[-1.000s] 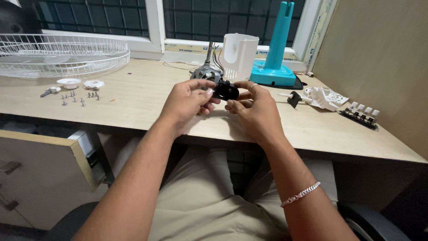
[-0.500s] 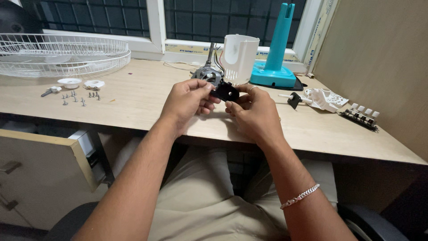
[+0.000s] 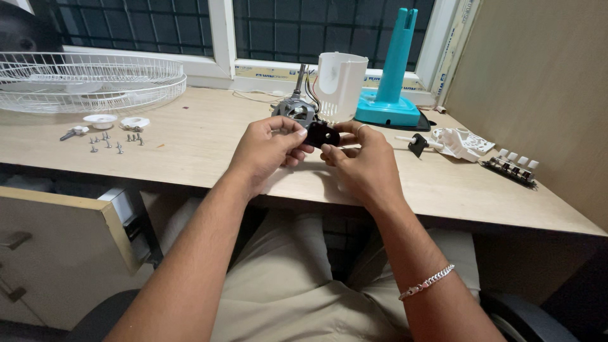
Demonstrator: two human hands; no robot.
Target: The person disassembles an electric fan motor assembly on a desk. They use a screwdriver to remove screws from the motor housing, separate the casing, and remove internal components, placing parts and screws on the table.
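Just in front of the grey metal fan motor, above the table, left hand and right hand both pinch a small black plastic part. Step: inspecting it; further handling needs steady fingertip grip.

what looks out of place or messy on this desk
Nothing looks spilled or broken. It is a taken-apart fan: the wire guard lies flat, loose screws are scattered near it, and the motor sits bare with wires showing. Both hands hold a small black part.
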